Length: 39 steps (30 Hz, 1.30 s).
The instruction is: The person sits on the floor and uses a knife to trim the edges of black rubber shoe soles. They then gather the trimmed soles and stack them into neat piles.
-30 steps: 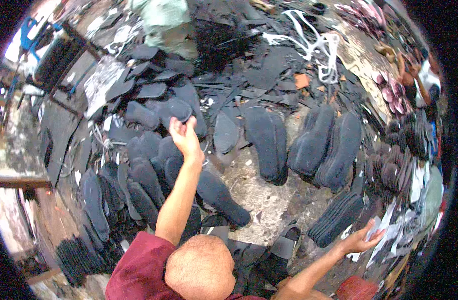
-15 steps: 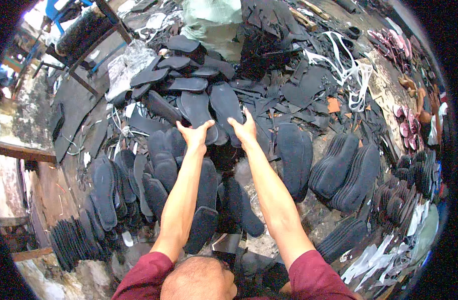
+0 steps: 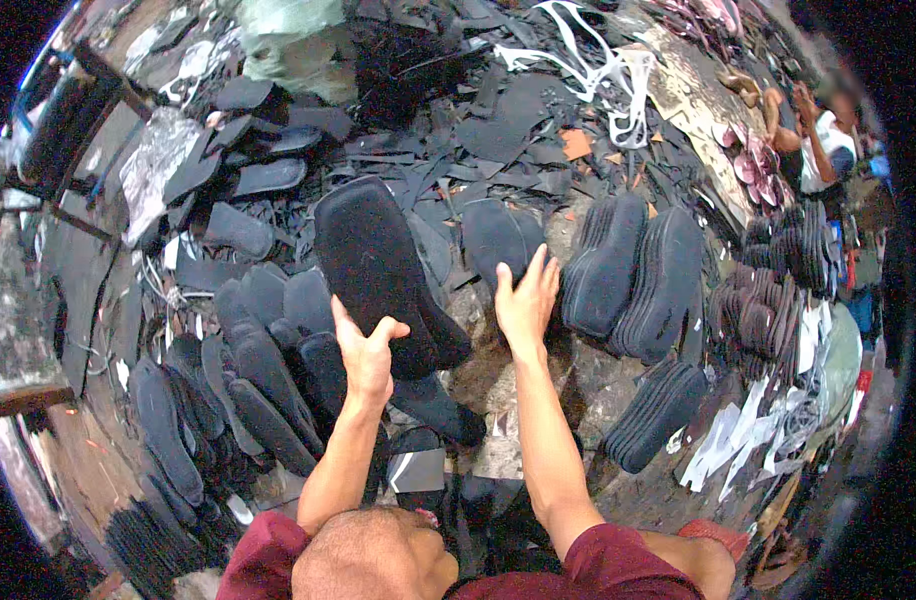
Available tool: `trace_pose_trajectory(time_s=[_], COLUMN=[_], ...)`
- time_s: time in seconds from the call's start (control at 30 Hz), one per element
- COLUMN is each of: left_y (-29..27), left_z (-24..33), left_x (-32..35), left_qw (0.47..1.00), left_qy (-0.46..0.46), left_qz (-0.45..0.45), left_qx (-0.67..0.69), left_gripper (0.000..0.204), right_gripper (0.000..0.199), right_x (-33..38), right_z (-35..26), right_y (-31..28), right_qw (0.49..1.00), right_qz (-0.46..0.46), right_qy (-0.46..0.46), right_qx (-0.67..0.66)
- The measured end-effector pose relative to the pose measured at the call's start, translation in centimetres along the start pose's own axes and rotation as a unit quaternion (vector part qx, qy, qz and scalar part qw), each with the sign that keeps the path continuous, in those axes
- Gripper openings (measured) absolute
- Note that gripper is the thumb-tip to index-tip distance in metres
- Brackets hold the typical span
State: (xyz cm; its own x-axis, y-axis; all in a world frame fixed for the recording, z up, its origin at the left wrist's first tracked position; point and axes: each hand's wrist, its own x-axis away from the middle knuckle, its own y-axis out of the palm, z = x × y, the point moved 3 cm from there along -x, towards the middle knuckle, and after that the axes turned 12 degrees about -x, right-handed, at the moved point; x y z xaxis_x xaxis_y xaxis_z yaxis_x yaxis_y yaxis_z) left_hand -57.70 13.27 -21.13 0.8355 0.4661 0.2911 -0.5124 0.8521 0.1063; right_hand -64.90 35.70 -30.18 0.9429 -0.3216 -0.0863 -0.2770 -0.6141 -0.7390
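Across a stained, littered floor (image 3: pixel 501 430), seen from above in a round fisheye view: a broad spread of dark flat scraps (image 3: pixel 498 130) toward the top. Just beyond, left of centre, a pale green sack (image 3: pixel 288 50). Near the far right edge, another person (image 3: pixel 828 155) in a white top, blurred. At the lower edge, two bare forearms below maroon sleeves (image 3: pixel 618 570).

To the left, a loose, overlapping cluster of dark shoe soles (image 3: pixel 258 350). To the right, two neat stacks of soles (image 3: pixel 658 285) side by side, with a third stack (image 3: pixel 658 415) just below, layers showing. Farther right, a tangle of white strips (image 3: pixel 723 430); at the top, looped white straps (image 3: pixel 628 90) on the scraps.

Left of centre, a black sole (image 3: pixel 363 250), held by the near end in the left hand (image 3: pixel 366 355), wide end pointing away: fingers (image 3: pixel 340 312) closed along the left edge, thumb across the upper face. More dark material beneath; cannot tell how many layers. To the right, a dark sole pile (image 3: pixel 500 238), with the right hand (image 3: pixel 528 305) at the near end: thumb on top, other fingers parted along the right edge. Firm grip or light touch, cannot tell. Smallest, an orange scrap (image 3: pixel 576 145) among the dark pieces.
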Motion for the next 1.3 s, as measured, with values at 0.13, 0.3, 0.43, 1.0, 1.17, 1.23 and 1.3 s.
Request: trace_pose_trajectory(time_s=[0.13, 0.3, 0.43, 1.0, 1.17, 1.23, 1.3], left_y=[-4.5, -6.5, -9.1, -9.2, -5.3, -6.8, -9.4], left_z=[-3.8, 3.4, 1.3, -8.3, -7.3, -7.6, -8.1], left_x=[-3.9, -5.4, -7.6, -13.5, -10.5, -11.6, -12.7], left_qw=[0.986, 0.987, 0.994, 0.972, 0.903, 0.933, 0.946], left_qy=[-0.047, 0.051, -0.015, -0.189, -0.182, -0.128, -0.094], left_qz=[0.029, 0.151, 0.106, -0.054, -0.244, -0.216, -0.215], left_qx=[0.160, 0.014, 0.006, 0.129, 0.302, 0.257, 0.224], left_gripper=[0.057, 0.061, 0.077, 0.047, 0.068, 0.061, 0.057], right_gripper=[0.108, 0.103, 0.064, 0.104, 0.127, 0.135, 0.125], right_x=[-1.4, 0.0, 3.9, -2.0, -2.1, -0.9, 0.4], right_z=[-3.4, -3.6, -7.0, -9.6, -7.3, -8.7, -9.3], right_y=[-1.0, -3.2, -5.9, 11.5, 8.9, 4.4, -2.7], right_qw=[0.993, 0.991, 0.914, 0.836, 0.678, 0.721, 0.890], right_qz=[-0.033, -0.052, 0.135, -0.349, -0.401, -0.324, -0.224], right_qy=[0.108, 0.091, -0.142, 0.169, 0.327, 0.288, 0.125], right_qx=[0.025, -0.081, -0.356, -0.388, -0.522, -0.540, -0.376])
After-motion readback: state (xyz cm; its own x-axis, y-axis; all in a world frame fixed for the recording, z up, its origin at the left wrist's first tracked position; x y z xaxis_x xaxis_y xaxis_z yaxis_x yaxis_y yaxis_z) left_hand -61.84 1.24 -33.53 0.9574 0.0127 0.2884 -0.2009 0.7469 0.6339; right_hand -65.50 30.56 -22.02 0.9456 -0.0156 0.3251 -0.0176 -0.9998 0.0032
